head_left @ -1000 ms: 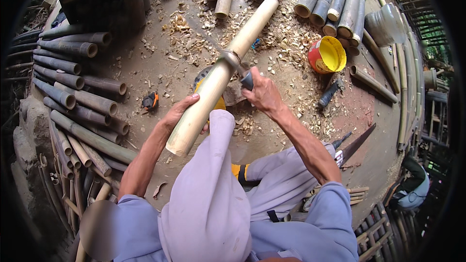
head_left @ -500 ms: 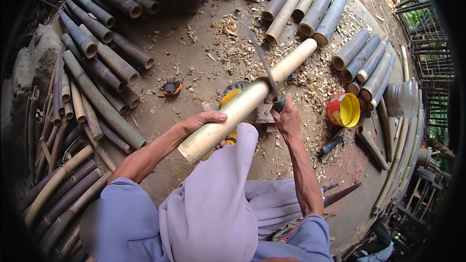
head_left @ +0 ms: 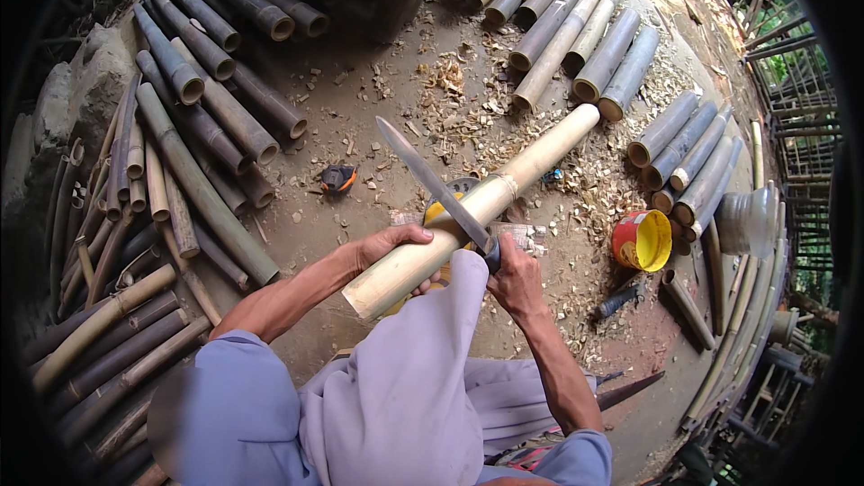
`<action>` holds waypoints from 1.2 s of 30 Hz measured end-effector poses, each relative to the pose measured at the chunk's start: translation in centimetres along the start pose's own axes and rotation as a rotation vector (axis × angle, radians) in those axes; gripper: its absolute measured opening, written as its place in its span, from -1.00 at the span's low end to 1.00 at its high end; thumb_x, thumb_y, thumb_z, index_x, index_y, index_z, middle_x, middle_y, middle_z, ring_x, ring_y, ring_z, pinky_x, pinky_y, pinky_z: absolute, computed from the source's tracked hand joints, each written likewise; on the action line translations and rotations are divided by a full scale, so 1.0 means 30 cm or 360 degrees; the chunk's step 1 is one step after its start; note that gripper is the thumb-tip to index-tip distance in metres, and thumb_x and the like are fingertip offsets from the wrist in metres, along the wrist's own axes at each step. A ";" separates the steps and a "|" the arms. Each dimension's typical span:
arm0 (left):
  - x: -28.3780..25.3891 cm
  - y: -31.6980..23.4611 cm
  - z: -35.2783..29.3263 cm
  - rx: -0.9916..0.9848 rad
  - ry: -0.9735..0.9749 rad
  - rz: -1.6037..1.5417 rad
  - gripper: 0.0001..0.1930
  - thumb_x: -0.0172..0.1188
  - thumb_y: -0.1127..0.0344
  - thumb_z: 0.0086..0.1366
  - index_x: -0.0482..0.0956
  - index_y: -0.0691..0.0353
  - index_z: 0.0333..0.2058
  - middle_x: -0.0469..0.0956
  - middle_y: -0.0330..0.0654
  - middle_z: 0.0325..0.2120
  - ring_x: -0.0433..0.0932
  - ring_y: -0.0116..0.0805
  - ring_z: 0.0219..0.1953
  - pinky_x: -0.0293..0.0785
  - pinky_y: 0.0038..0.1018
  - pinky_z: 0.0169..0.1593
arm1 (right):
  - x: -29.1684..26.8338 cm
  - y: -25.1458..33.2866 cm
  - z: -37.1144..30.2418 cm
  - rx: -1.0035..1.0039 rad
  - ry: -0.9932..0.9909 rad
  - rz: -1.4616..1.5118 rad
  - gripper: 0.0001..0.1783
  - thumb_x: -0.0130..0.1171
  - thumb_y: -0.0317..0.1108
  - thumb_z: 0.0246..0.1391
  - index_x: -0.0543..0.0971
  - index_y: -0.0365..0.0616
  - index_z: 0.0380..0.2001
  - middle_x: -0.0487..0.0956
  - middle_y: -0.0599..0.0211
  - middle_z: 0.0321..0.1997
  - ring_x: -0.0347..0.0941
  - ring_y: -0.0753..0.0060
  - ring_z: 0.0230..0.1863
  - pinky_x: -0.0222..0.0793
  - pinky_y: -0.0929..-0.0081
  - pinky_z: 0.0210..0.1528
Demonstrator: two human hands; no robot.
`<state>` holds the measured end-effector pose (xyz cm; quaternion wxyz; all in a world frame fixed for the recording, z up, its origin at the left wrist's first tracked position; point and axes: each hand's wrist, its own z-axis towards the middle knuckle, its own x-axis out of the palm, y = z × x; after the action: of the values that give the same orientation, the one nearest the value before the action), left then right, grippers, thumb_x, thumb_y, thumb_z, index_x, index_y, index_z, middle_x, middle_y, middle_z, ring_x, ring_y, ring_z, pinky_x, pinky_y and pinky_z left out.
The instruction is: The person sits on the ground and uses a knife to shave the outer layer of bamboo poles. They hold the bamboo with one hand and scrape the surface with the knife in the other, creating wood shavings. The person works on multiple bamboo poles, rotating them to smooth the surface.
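Right in front of me, a pale, stripped bamboo pole point(head_left: 490, 198) is slanting across the middle, its near end pointing down to the left, its far end reaching up toward a row of bamboo tubes point(head_left: 621, 58). The left hand point(head_left: 391, 245) is clamping that pole near its lower end, thumb lying on top, fingertips curling out underneath. And the right hand point(head_left: 519, 277)! It's wrapping firmly round the dark handle of a long knife point(head_left: 423, 166), and the blade is crossing over the pole, tip aiming away to the upper left; whether the edge is touching the bamboo, I can't tell. Pale lavender cloth point(head_left: 405, 378) is bunching up just below the pole. Shavings point(head_left: 447, 75) are littering the ground, an orange-and-black tape measure point(head_left: 338, 179) is lying off to the left, and over on the right a red-and-yellow bucket point(head_left: 623, 245) is sitting near a clear jar point(head_left: 747, 223).
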<state>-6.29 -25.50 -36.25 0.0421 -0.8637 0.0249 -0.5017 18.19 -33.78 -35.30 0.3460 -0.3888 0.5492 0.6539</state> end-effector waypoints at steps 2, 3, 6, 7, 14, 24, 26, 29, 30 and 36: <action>0.006 -0.002 -0.004 -0.0011 0.0046 0.0010 -0.43 0.08 0.01 0.22 0.31 0.40 0.01 0.54 0.14 -0.36 0.61 -0.10 -0.45 0.58 -0.25 -0.38 | 0.034 -0.140 0.021 0.0508 -0.0033 0.0211 -0.76 0.15 -0.37 0.02 0.27 -0.08 -0.36 0.52 0.20 -0.58 0.44 0.29 -0.66 0.45 0.33 -0.65; 0.022 -0.010 -0.007 0.0020 0.0064 0.0001 -0.43 0.09 0.02 0.21 0.31 0.41 0.01 0.54 0.15 -0.36 0.61 -0.10 -0.45 0.58 -0.25 -0.38 | 0.012 -0.181 0.067 0.0774 -0.0135 0.0349 -0.73 0.16 -0.37 0.00 0.26 -0.09 -0.34 0.54 0.17 -0.56 0.48 0.25 -0.62 0.46 0.32 -0.64; 0.025 -0.030 0.001 0.0063 0.0024 -0.0030 -0.41 0.16 0.04 0.18 0.30 0.42 0.01 0.53 0.13 -0.39 0.61 -0.11 -0.48 0.60 -0.26 -0.40 | -0.025 -0.159 0.053 0.0862 -0.0068 0.0570 -0.70 0.19 -0.37 -0.01 0.25 -0.07 -0.33 0.55 0.15 -0.55 0.53 0.22 -0.57 0.48 0.30 -0.61; 0.047 -0.021 -0.004 0.0050 -0.0010 -0.0078 -0.42 0.18 0.04 0.17 0.31 0.42 -0.01 0.53 0.11 -0.41 0.61 -0.12 -0.49 0.62 -0.28 -0.43 | -0.015 -0.107 0.016 0.0574 -0.0023 0.0616 -0.64 0.24 -0.36 -0.07 0.24 -0.08 -0.32 0.56 0.14 -0.54 0.55 0.16 -0.54 0.52 0.27 -0.55; 0.113 -0.007 -0.020 0.0094 -0.0209 -0.0039 -0.35 0.17 0.05 0.15 0.27 0.46 0.05 0.52 0.10 -0.36 0.62 -0.14 -0.47 0.66 -0.30 -0.40 | -0.035 -0.258 0.084 0.0856 -0.0204 0.0568 -0.71 0.16 -0.37 -0.03 0.25 -0.10 -0.32 0.55 0.05 -0.54 0.51 0.02 -0.61 0.52 0.21 -0.54; 0.053 -0.011 -0.022 0.0168 -0.0446 0.0084 -0.31 0.24 0.04 0.10 0.28 0.40 0.09 0.54 0.07 -0.25 0.62 -0.15 -0.33 0.63 -0.29 -0.22 | -0.030 -0.177 0.071 0.0714 0.0031 0.0611 -0.65 0.19 -0.34 -0.04 0.22 -0.11 -0.32 0.52 0.08 -0.60 0.52 -0.01 -0.59 0.52 0.12 -0.55; 0.031 0.005 -0.035 0.0157 -0.0408 -0.0073 -0.35 0.26 0.09 0.10 0.34 0.41 0.07 0.56 0.10 -0.18 0.63 -0.15 -0.23 0.59 -0.25 -0.06 | -0.035 -0.044 0.031 0.0167 0.0149 0.0398 -0.64 0.19 -0.38 -0.07 0.21 -0.13 -0.32 0.52 0.05 -0.59 0.51 0.04 -0.63 0.50 0.16 -0.58; 0.091 0.017 -0.021 0.0143 -0.0447 -0.0071 -0.28 0.25 0.02 0.09 0.27 0.36 0.11 0.54 0.06 -0.19 0.62 -0.17 -0.28 0.62 -0.30 -0.13 | 0.022 -0.207 0.061 0.0501 -0.0070 0.0278 -0.61 0.23 -0.38 -0.11 0.21 -0.15 -0.34 0.51 0.06 -0.60 0.51 0.07 -0.62 0.49 0.20 -0.62; 0.091 0.014 -0.022 0.0143 -0.0435 -0.0056 -0.28 0.26 0.02 0.08 0.28 0.36 0.11 0.54 0.06 -0.18 0.62 -0.18 -0.27 0.61 -0.29 -0.12 | 0.007 -0.229 0.074 0.0599 -0.0093 0.0353 -0.62 0.23 -0.38 -0.10 0.22 -0.15 -0.33 0.51 0.06 -0.61 0.52 0.08 -0.62 0.49 0.21 -0.62; 0.109 0.000 -0.038 0.0176 -0.0528 -0.0014 -0.28 0.27 0.03 0.07 0.29 0.35 0.12 0.55 0.05 -0.18 0.62 -0.19 -0.25 0.59 -0.28 -0.10 | 0.003 -0.067 0.012 0.0042 -0.0011 0.0250 -0.66 0.24 -0.34 -0.09 0.27 -0.07 -0.33 0.51 0.08 -0.62 0.52 0.05 -0.59 0.47 0.07 -0.53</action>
<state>-5.66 -25.83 -32.84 0.0908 -0.9310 -0.0139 -0.3531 19.87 -33.09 -36.26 0.3005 -0.3376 0.5853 0.6732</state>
